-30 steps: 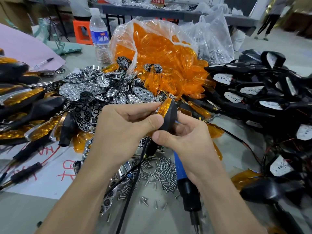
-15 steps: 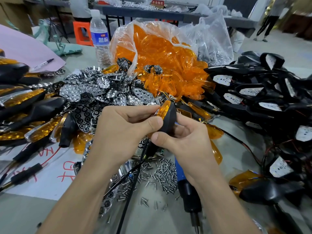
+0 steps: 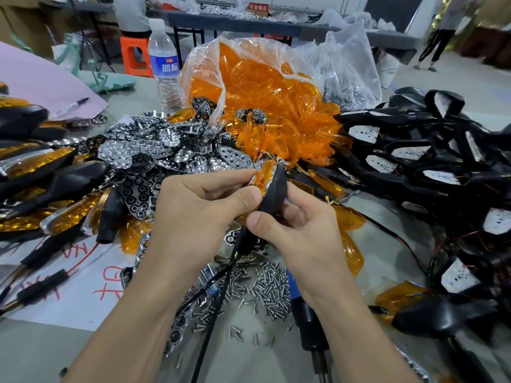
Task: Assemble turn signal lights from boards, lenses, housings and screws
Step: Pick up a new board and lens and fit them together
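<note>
You hold the turn signal light above the table, between both hands. Your left hand pinches the amber lens side, thumb and forefinger closed on its edge. Your right hand grasps the black housing from the other side, thumb low near the stem; the other fingers seem curled behind it, though they are mostly hidden. The light stands on end. Its black wire hangs between your wrists, over the loose screws beside the blue screwdriver.

Assembly workshop: desk heaped with bagged orange lenses, black housings, loose screws; second parts-laden desk behind.
</note>
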Demonstrator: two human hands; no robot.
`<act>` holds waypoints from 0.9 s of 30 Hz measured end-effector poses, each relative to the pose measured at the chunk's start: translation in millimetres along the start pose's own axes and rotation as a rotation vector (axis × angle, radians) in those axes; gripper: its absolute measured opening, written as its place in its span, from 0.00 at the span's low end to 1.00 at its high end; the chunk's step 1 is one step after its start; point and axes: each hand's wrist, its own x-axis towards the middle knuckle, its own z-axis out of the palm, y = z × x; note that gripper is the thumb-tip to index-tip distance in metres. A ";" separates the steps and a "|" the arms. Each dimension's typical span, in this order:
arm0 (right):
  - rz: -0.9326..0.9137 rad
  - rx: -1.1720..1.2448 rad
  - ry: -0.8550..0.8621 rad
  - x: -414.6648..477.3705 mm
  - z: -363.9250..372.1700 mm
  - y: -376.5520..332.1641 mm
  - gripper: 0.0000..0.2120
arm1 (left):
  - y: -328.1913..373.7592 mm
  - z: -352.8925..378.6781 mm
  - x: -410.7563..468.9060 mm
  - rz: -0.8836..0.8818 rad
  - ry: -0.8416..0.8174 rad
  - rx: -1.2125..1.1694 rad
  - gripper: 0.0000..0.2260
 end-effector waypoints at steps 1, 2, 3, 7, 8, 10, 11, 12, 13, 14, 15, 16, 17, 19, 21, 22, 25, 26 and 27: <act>0.004 0.002 0.002 -0.1 0.8 0.3 0.16 | -0.3 -0.7 -0.5 0.003 0.000 0.007 0.12; 0.008 0.004 0.008 0.0 1.3 0.1 0.17 | -0.3 -1.2 -0.9 0.004 0.001 0.011 0.12; 0.012 0.004 0.014 -0.2 1.2 -0.2 0.17 | -0.4 -0.8 -1.0 0.005 0.000 0.015 0.12; 0.026 -0.036 0.021 -1.9 -0.9 -1.5 0.14 | -0.3 1.6 -1.8 0.013 -0.022 0.097 0.14; 0.034 -0.053 0.023 -2.0 -0.9 -1.9 0.13 | 0.0 0.9 -1.6 0.015 -0.027 0.130 0.15; 0.047 -0.091 0.025 -1.5 0.5 -3.2 0.13 | 1.3 -1.2 -1.1 0.024 -0.029 0.197 0.17; 0.054 -0.107 0.023 -1.4 1.3 -3.9 0.13 | 2.1 -2.2 -1.4 0.032 -0.023 0.225 0.18; 0.063 -0.122 0.017 -1.1 1.8 -4.3 0.13 | 2.5 -2.7 -1.8 0.041 -0.015 0.248 0.18; 0.073 -0.147 0.007 -1.3 2.1 -4.3 0.13 | 2.3 -2.4 -2.3 0.050 -0.009 0.266 0.17; 0.079 -0.194 -0.003 -1.4 2.5 -4.0 0.12 | 2.4 -1.4 -3.2 0.058 -0.004 0.289 0.16; 0.079 -0.259 -0.012 -1.6 3.3 -3.6 0.12 | 2.6 0.6 -4.2 0.065 0.001 0.316 0.16; 0.073 -0.319 -0.013 -2.1 4.6 -3.1 0.12 | 2.7 2.4 -5.5 0.070 0.006 0.350 0.17; 0.064 -0.355 -0.003 -2.8 6.7 -3.3 0.12 | 2.4 4.2 -6.8 0.073 0.009 0.374 0.19; 0.037 -0.375 0.050 -3.1 9.0 -4.5 0.15 | 1.4 7.1 -8.8 0.069 0.000 0.371 0.18; 0.013 -0.394 0.083 -1.5 6.3 -6.5 0.16 | 0.5 8.7 -10.3 0.086 -0.031 0.368 0.15; 0.018 -0.390 0.081 -0.4 3.4 -7.5 0.16 | 0.2 8.8 -10.0 0.090 -0.053 0.377 0.13; 0.158 -0.129 0.043 2.7 -4.4 -9.4 0.19 | -1.8 7.1 -7.2 0.074 -0.067 0.370 0.10; 0.218 -0.010 0.014 3.2 -5.1 -10.1 0.21 | -3.3 6.4 -5.4 0.066 -0.022 0.359 0.09; 0.271 0.080 -0.022 3.5 -4.7 -11.3 0.21 | -5.2 5.8 -3.1 0.048 0.034 0.328 0.09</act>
